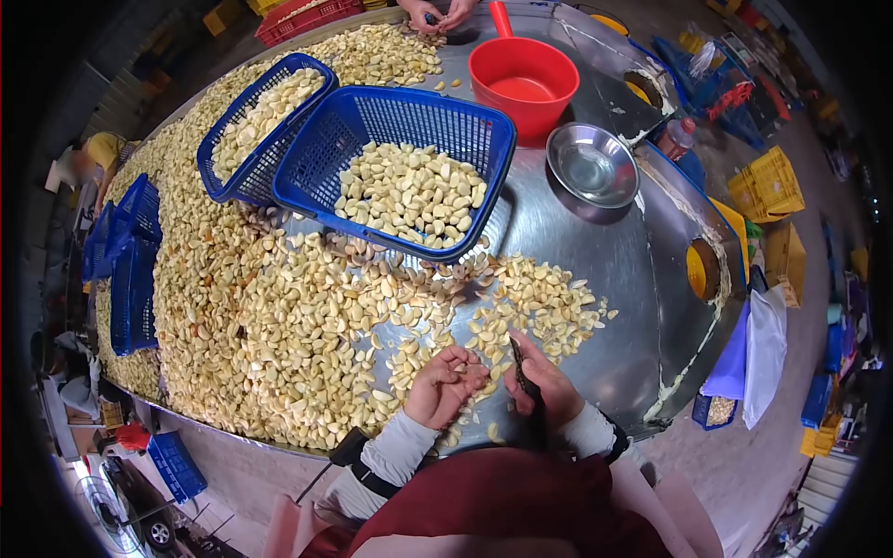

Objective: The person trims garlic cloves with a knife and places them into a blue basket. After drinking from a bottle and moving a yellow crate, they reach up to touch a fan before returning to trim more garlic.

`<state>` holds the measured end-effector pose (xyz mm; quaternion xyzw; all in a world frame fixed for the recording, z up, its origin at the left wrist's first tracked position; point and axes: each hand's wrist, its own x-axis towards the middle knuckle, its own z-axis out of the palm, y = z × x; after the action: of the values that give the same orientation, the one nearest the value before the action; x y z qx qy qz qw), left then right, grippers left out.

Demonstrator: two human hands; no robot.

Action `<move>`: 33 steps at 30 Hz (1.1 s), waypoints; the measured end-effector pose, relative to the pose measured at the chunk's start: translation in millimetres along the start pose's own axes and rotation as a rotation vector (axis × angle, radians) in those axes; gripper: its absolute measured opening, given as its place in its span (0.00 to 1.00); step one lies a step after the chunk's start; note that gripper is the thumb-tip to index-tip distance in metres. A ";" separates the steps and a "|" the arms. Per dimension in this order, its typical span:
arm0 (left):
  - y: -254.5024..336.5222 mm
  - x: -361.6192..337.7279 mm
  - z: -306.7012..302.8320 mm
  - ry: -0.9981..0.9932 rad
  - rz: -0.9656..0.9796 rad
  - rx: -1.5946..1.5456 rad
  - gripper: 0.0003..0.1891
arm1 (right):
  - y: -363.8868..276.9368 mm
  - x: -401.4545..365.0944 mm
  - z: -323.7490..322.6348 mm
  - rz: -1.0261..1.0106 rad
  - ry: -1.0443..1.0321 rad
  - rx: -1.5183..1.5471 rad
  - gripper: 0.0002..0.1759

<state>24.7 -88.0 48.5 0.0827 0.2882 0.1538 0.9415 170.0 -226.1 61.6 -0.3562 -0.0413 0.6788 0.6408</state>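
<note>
Pale peeled cloves, which look like garlic [307,316], lie heaped over the metal table. My left hand [445,386] is closed near the table's front edge, fingers curled; whether a clove is inside is too small to tell. Beside it, my right hand [544,379] grips a dark knife [517,355], its tip pointing up and away from me. A smaller pile of cloves [539,307] lies just beyond both hands. Further off, a blue basket [391,244] holds more cloves.
Left of the basket stands another blue basket [209,177] with cloves. A red pot [526,70] and a metal bowl [593,167] are at the back right. Another person's hands [442,17] are at the far edge. Blue baskets [133,293] stand at the left.
</note>
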 end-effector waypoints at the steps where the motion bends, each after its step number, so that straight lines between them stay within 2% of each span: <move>1: -3.3 2.0 -12.6 0.000 0.000 0.000 0.09 | 1.9 -0.2 -0.3 -0.048 0.124 -0.153 0.31; 2: -11.0 6.3 -35.3 -0.019 0.074 0.618 0.09 | 4.0 -0.2 -1.2 -0.097 0.248 -0.306 0.31; 3: -15.6 8.6 -47.5 -0.039 0.148 1.234 0.10 | 7.0 0.3 -6.5 -0.096 0.248 -0.306 0.31; 4: -18.0 -1.5 -23.3 -0.170 0.403 1.795 0.11 | 10.5 0.7 -15.3 -0.094 0.201 -0.398 0.30; 5: -28.1 -7.2 -26.1 -0.206 0.525 2.115 0.11 | 12.0 0.6 -20.5 -0.092 0.152 -0.491 0.30; 7: -42.0 -0.4 -43.4 -0.197 0.611 2.297 0.10 | 10.8 0.8 -22.8 -0.073 0.171 -0.546 0.29; 11: -39.9 2.4 -45.4 -0.278 0.579 2.309 0.07 | 12.4 -0.8 -35.6 -0.041 0.286 -0.565 0.29; 13: -32.8 0.9 -36.3 -0.155 0.477 1.971 0.04 | 13.4 -3.4 -31.1 -0.078 0.302 -0.597 0.29; 14: -28.6 0.7 -32.1 -0.157 0.476 1.973 0.04 | 14.0 -4.5 -26.5 -0.112 0.323 -0.624 0.28; 16: -26.9 -1.2 -27.6 -0.219 0.601 1.999 0.03 | 11.6 -4.3 -19.9 -0.117 0.303 -0.609 0.28; 17: -30.0 -1.6 -31.5 -0.219 0.598 1.997 0.03 | 9.7 -3.6 -18.7 -0.128 0.278 -0.599 0.27; 19: -36.9 -2.8 -44.2 -0.274 0.551 2.206 0.04 | 8.9 -1.4 -23.6 -0.141 0.292 -0.583 0.27; 20: -41.2 -4.0 -47.9 -0.279 0.615 2.201 0.04 | 9.2 -0.1 -26.2 -0.155 0.308 -0.565 0.26; 24: -47.8 -3.6 -47.4 -0.290 0.618 2.261 0.03 | 9.2 0.8 -31.3 -0.131 0.327 -0.565 0.26; 26: -48.8 0.7 -51.3 -0.509 0.606 2.261 0.07 | 10.1 1.6 -33.5 -0.115 0.322 -0.559 0.26; 27: -51.0 2.2 -52.8 -0.509 0.609 2.260 0.07 | 12.1 2.6 -35.7 -0.115 0.323 -0.561 0.26; 29: -54.7 4.3 -50.5 -0.632 0.642 2.249 0.06 | 15.5 5.1 -37.1 -0.140 0.328 -0.578 0.26; 30: -54.5 4.3 -50.0 -0.631 0.645 2.249 0.06 | 16.2 4.4 -36.2 -0.142 0.327 -0.580 0.26; 32: -48.7 3.4 -39.0 -0.389 0.528 2.102 0.06 | 11.4 1.3 -26.5 -0.149 0.289 -0.782 0.28; 33: -43.2 4.8 -34.0 -0.394 0.527 2.104 0.06 | 8.0 -1.5 -22.6 -0.152 0.292 -0.779 0.28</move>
<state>19.6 -124.7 7.6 0.9251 0.0934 0.0114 0.3678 175.4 -237.9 41.4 -0.6601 -0.2297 0.5057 0.5057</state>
